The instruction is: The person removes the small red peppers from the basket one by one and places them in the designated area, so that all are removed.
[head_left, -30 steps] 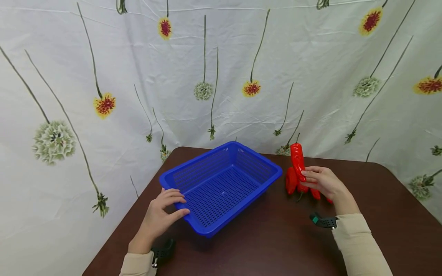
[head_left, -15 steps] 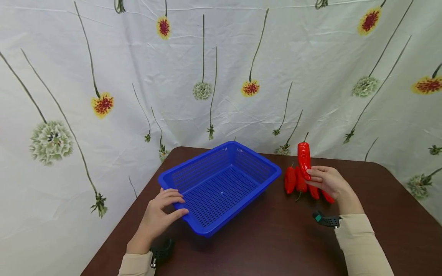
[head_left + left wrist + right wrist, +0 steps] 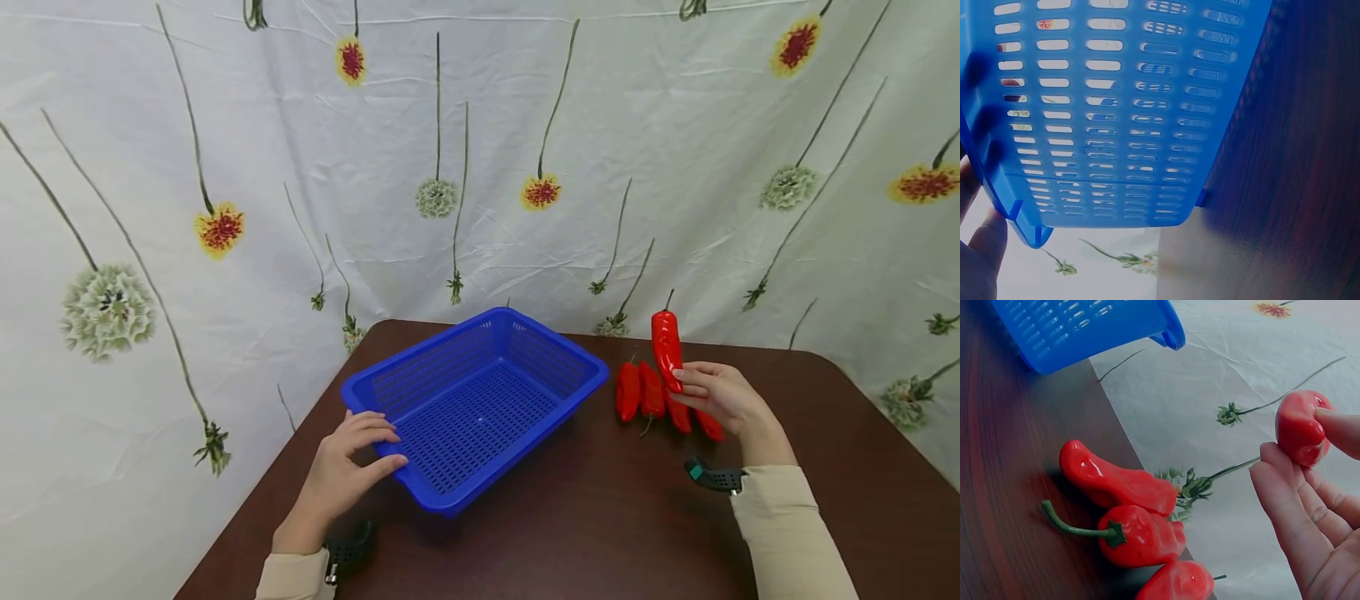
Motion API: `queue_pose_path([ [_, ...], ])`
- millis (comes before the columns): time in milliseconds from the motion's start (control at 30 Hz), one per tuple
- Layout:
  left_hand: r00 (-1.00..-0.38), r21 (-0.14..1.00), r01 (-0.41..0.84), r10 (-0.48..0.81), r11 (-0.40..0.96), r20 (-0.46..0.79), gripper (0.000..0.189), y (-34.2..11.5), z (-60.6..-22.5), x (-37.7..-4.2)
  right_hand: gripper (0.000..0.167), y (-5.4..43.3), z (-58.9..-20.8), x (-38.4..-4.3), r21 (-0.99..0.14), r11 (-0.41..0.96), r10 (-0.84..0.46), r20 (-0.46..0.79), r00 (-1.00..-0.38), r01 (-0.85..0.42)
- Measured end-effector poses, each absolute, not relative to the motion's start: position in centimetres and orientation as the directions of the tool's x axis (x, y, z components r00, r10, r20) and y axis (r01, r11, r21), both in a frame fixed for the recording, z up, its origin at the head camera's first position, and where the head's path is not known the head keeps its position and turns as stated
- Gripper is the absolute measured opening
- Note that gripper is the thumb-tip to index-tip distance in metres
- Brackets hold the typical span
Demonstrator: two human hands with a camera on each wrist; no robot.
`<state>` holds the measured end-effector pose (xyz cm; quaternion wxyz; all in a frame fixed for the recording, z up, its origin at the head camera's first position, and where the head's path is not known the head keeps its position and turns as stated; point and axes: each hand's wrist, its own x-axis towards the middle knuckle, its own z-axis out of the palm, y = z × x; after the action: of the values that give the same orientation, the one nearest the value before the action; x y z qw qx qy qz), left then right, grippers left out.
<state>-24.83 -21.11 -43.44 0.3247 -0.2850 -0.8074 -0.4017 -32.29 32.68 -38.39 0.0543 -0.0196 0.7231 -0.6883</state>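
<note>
My left hand [image 3: 341, 467] grips the rim of a blue plastic basket [image 3: 525, 442] at its near left corner. In the left wrist view its fingers [image 3: 985, 244] are at the basket's edge, and finger shadows show through the wall. My right hand [image 3: 723, 400] pinches a red pepper [image 3: 665, 342] by its lower end between thumb and fingers. That pepper stands upright in the air, stem up. Just below and behind it, several red peppers [image 3: 628, 392] lie side by side on the table; the hand and held pepper partly cover some of them.
The dark brown table [image 3: 585, 517] has rounded far corners. Behind it hangs a white cloth [image 3: 495, 125] printed with flowers. The basket, with nothing inside, sits angled left of the peppers. Black straps [image 3: 712, 477] are at both wrists.
My right hand has moved right with the held pepper, away from the basket, uncovering more of the lying peppers. The left hand keeps its grip on the basket, which stays in place.
</note>
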Motion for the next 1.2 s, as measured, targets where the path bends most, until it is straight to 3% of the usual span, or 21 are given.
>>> queue_pose_path([
  [433,-0.631,0.466,0.718,0.199,0.518,0.750,0.032,-21.1,-43.5,-24.9,0.003,34.4,-38.8,-32.2,-0.999,0.008,-0.073,-0.050,-0.996,0.050],
  [1200,-0.628,0.467,0.723,0.200,0.510,0.752,0.029,-21.0,-43.4,-24.8,0.004,36.5,-40.0,-32.3,-0.998,0.006,-0.034,-0.061,-0.998,0.061],
])
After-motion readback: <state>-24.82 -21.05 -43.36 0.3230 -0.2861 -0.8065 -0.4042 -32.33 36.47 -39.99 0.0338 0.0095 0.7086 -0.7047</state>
